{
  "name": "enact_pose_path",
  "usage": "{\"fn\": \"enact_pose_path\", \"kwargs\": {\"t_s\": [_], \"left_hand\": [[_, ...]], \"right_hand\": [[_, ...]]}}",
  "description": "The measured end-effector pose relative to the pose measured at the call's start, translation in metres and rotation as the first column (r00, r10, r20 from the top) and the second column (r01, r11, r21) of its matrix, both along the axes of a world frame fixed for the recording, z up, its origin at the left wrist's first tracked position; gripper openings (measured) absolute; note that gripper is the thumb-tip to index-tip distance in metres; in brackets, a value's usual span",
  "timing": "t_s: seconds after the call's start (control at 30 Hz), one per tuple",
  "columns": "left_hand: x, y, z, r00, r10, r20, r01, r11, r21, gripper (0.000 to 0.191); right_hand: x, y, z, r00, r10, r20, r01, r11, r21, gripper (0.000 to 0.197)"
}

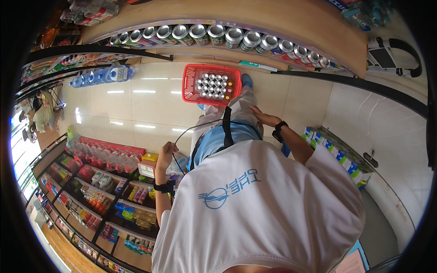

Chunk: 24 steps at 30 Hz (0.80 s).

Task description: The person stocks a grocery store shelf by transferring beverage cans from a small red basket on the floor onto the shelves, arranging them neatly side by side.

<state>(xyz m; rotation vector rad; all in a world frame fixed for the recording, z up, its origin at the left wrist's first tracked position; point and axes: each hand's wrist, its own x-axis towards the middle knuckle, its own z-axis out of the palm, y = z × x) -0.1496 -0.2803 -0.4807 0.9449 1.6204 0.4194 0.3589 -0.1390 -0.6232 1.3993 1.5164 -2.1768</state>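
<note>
My left hand (166, 155) is off to my left side, fingers curled around a thin black cable (196, 125) that loops out from my waist. My right hand (263, 116) rests near my right thigh, fingers extended and nothing in them. On the floor just before my feet stands a red plastic basket (188, 72). Inside it, silver-topped drink cans (211, 83) stand upright in rows, beside a few bottles with yellow and pink caps (229, 90). Part of my blue shoe (246, 81) shows at the basket's right side.
Ahead, a wooden shelf (239, 12) overhangs a row of upright cans (199, 33). Water bottles (102, 75) stand on the floor at left. A stocked display rack (112, 201) fills the lower left. Stacked cartons (336, 155) line the right wall. Far left, a person (44, 111) is visible.
</note>
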Motion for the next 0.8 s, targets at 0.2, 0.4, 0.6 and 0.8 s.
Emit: {"fn": "enact_pose_path", "kwargs": {"t_s": [0.2, 0.4, 0.6, 0.8], "left_hand": [[-0.024, -0.014, -0.023, 0.998, -0.021, 0.062, 0.027, 0.995, -0.098, 0.031], [-0.018, 0.012, -0.009, 0.993, -0.079, 0.084, 0.091, 0.984, -0.152, 0.032], [-0.013, 0.019, -0.017, 0.993, -0.072, 0.089, 0.086, 0.982, -0.168, 0.033], [0.016, 0.041, -0.017, 0.985, -0.119, 0.125, 0.145, 0.963, -0.225, 0.036]], "right_hand": [[-0.017, 0.033, 0.009, 0.976, -0.188, 0.112, 0.213, 0.936, -0.281, 0.094], [-0.044, 0.004, -0.095, 0.943, -0.21, 0.257, 0.255, 0.954, -0.159, 0.099], [-0.049, 0.005, -0.098, 0.97, -0.087, 0.225, 0.118, 0.985, -0.128, 0.086], [0.012, -0.015, -0.113, 0.999, -0.02, 0.049, 0.02, 1.0, -0.01, 0.074]]}}
